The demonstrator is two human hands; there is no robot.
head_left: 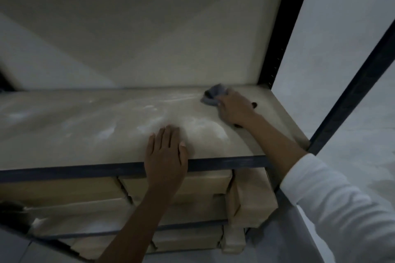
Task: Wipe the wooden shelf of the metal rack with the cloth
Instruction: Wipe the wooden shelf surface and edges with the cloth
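Cloth of crumpled grey-blue fabric [212,95] sits at the far right of the pale wooden shelf board [85,126], close to the back corner by the black metal upright [284,28]. The right hand [234,109] grips it from the near side, fingers curled over the bunched fabric and pressing it down onto the board; most of the cloth shows just beyond and left of the fingertips. A small dark hole in the board lies just right of that hand. The white sleeve [333,209] is pushed up the right forearm.

Well to the near left of the grip, the left hand [165,156] lies flat and relaxed, fingers straight on the dusty, streaked board, palm over the dark metal front rail [64,170]. Beneath the rail, brown paper-wrapped parcels [250,198] are stacked on the lower levels. No writing or label can be read anywhere; the picture is dim and slightly blurred.
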